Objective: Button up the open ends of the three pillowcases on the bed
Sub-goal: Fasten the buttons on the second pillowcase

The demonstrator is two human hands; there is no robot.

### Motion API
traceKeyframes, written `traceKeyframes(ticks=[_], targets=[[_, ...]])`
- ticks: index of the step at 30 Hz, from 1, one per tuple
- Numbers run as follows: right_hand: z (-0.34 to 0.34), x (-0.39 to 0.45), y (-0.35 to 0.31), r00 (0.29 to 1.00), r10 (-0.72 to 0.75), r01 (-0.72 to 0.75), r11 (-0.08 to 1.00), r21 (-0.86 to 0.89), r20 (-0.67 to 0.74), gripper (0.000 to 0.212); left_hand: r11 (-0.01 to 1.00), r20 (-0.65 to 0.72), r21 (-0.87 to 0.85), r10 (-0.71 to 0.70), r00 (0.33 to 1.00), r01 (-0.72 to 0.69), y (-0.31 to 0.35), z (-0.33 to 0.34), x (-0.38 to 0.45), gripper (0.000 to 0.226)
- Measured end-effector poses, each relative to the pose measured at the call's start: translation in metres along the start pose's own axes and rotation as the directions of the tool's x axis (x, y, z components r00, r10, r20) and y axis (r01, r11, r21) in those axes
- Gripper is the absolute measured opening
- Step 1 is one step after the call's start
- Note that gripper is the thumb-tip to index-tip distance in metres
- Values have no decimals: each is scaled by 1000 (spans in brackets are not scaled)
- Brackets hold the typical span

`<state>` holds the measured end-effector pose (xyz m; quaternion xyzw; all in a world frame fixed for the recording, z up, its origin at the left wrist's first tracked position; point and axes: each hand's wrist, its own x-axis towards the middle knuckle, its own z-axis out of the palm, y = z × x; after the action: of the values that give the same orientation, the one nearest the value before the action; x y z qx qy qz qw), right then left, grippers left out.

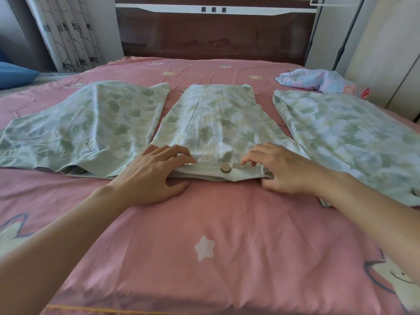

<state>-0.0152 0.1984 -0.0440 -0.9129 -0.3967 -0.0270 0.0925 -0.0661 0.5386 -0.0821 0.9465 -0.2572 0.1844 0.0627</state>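
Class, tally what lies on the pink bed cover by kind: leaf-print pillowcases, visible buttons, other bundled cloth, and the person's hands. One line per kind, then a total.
Leaf-print pillowcases: 3 (left, middle, right)
Clearly visible button: 1
Pastel cloth bundle: 1
Hands: 2 (left hand, right hand)
Total: 7

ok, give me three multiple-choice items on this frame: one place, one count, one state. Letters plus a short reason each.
1. Which green leaf-print pillowcase are both hands on?
A left
B middle
C right

2. How many leaf-print pillowcases lie on the pink bedspread?
A two
B three
C four

3. The left hand is:
A flat on the cloth
B fisted
C lifted clear

Key:
1 B, the left hand and right hand flank the round wooden button on the middle pillowcase's hem.
2 B, three lie side by side.
3 A, fingers spread, pressing down.
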Motion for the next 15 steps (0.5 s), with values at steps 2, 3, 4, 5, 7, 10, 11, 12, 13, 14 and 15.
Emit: traceKeyframes(ticks=[2, 3, 4, 5, 7, 10, 11, 12, 13, 14, 15], targets=[[-1, -1, 0, 997, -29, 24, 998, -65, -71, 46, 999, -18, 33, 36, 999, -36, 1, -3, 4, 53], [-1, -1, 0, 993, -31, 22, 996, -81, -110, 39, 997, -13, 60, 56, 998, -55, 3, -5, 6, 54], [-2, -1, 0, 988, -25, 11, 996, -90, -152, 33, 994, -4, 85, 74, 997, -73, 4, -6, 7, 56], [-3, -1, 0, 981, -16, -3, 995, -96, -194, 28, 991, 5, 101, 85, 996, -85, 5, -7, 8, 58], [-5, -2, 3, 967, 2, -26, 995, -92, -256, 22, 992, 20, 99, 83, 996, -84, 8, -9, 9, 61], [-9, -1, 6, 942, 57, -60, 998, 1, -332, 20, 992, 16, 91, 84, 996, -86, 10, -10, 9, 63], [-11, 0, 6, 932, 86, -74, 996, 48, -351, 20, 991, 11, 101, 85, 996, -86, 11, -10, 9, 63], [-12, 1, 7, 923, 114, -85, 992, 94, -367, 20, 990, 1, 115, 86, 996, -85, 12, -9, 10, 63], [-13, 2, 7, 915, 142, -95, 986, 140, -379, 20, 988, -11, 128, 86, 996, -84, 14, -8, 10, 63], [-14, 3, 7, 906, 170, -104, 977, 185, -388, 20, 987, -22, 138, 86, 996, -82, 17, -7, 11, 62], [-15, 4, 6, 897, 196, -112, 968, 225, -396, 19, 986, -31, 146, 84, 996, -78, 21, -7, 13, 61]])
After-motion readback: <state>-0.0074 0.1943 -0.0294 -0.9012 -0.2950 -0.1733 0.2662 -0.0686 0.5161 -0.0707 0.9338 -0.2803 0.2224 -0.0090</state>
